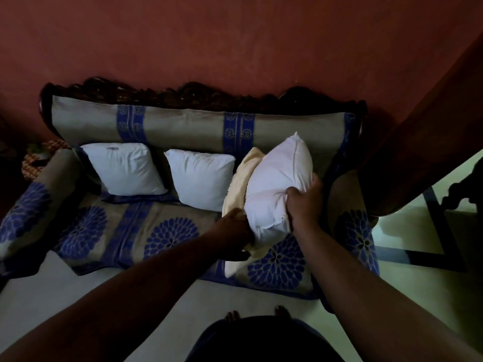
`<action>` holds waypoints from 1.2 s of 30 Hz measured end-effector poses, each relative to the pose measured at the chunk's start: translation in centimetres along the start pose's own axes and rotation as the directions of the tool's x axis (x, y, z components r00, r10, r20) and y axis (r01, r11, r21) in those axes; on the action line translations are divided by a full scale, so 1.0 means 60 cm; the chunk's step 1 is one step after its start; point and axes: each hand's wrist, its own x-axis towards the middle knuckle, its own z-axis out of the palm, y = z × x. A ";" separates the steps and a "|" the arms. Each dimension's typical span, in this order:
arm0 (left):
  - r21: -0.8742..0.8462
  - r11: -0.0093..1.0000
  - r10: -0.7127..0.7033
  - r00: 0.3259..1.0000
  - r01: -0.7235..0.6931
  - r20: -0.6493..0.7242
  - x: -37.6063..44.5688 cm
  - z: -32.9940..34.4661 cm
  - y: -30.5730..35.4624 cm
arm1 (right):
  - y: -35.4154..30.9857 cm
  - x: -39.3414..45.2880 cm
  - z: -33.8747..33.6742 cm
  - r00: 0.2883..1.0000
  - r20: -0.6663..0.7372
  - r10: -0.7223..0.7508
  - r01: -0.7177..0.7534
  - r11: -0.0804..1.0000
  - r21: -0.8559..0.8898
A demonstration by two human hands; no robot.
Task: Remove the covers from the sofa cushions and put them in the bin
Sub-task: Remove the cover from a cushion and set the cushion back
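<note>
A white cushion [277,184] is held up over the right end of the sofa seat [136,231]. My right hand [304,199] grips its lower right side. A cream cover [241,184] hangs beside and below the cushion on its left. My left hand [234,233] grips the cover's lower part, close against the cushion's bottom corner. Two bare white cushions [125,168] [201,178] lean against the sofa back at left and middle. No bin is in view.
The sofa has a grey and blue flowered throw and a carved dark wooden back [198,95] against a red wall. A dark wooden piece of furniture [423,142] stands at the right. Patterned cloth [39,158] lies beyond the left armrest. Pale floor [130,296] lies before the sofa.
</note>
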 end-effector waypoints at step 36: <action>-0.736 0.646 -0.211 0.974 0.203 0.083 -0.017 0.005 0.074 | 0.100 0.031 0.091 -0.039 0.998 -0.041 0.957 -0.290 0.025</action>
